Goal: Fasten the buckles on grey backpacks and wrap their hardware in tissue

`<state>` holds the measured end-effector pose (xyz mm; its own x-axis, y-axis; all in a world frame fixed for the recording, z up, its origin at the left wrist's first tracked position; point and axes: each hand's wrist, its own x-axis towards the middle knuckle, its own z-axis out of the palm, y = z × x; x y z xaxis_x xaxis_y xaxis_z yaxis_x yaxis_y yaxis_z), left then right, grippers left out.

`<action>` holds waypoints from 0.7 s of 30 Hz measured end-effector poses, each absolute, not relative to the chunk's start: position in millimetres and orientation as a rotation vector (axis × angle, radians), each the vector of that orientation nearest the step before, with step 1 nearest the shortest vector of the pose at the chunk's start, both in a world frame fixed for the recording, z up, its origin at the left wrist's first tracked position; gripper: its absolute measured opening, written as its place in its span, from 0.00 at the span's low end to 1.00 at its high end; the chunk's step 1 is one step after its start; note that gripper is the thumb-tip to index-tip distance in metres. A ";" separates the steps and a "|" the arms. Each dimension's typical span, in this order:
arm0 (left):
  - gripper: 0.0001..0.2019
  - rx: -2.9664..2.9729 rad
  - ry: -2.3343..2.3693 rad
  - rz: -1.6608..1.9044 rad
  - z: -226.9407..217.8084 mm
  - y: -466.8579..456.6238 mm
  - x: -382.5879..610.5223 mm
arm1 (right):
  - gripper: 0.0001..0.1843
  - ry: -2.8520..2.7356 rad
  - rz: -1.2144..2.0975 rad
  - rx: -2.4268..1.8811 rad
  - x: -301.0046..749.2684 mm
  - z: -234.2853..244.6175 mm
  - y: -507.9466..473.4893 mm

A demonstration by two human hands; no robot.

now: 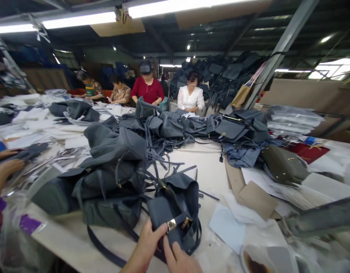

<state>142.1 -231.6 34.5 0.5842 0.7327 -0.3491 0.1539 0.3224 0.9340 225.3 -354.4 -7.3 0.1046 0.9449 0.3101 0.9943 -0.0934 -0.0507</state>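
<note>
Your left hand (143,244) sits on the front flap of a slate-blue leather backpack (171,212), fingers pressed together just beside a gold-tone buckle (171,225), with the thumb out of sight. Your right hand (179,259) is at the lower edge of the backpack, its digits slightly spread; you cannot tell whether they pinch the leather. The backpack lies directly ahead of both hands on a white work table (210,170), its top slumped and its straps loose.

Working room: immediately left of the grip, a heap of dark backpacks (112,182) rises close to the backpack and limits movement in that direction. A long dark strap (103,246) runs from under the heap toward the near table edge, passing just beyond your left hand. Ahead, loose strap pieces (175,168) lie on the table, leaving a white strip beyond them. To the right of the grip, the table offers the widest opening, bounded by a pale blue sheet (226,227) and cardboard pieces (257,199).

Well left of the grip, a co-worker's hand (8,168) rests near a clear plastic bag (18,242) at the table edge.
</note>
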 end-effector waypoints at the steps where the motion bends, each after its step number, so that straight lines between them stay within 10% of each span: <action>1: 0.31 1.160 0.871 0.470 36.3 -229.3 143.6 | 0.26 -1.974 -0.167 -2.051 229.7 3.2 -355.5; 9: 0.29 1.066 0.528 0.431 92.0 -197.6 134.2 | 0.16 -1.314 0.314 -1.750 292.3 94.4 -349.2; 21: 0.23 1.783 0.555 0.056 137.6 -157.8 132.4 | 0.21 -0.466 1.545 -1.049 255.8 110.5 -339.4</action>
<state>132.4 -157.8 137.6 0.8847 0.3953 -0.2471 0.3381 -0.1791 0.9239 255.8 -339.4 110.5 0.0532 0.9305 -0.3623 -0.5755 -0.2679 -0.7727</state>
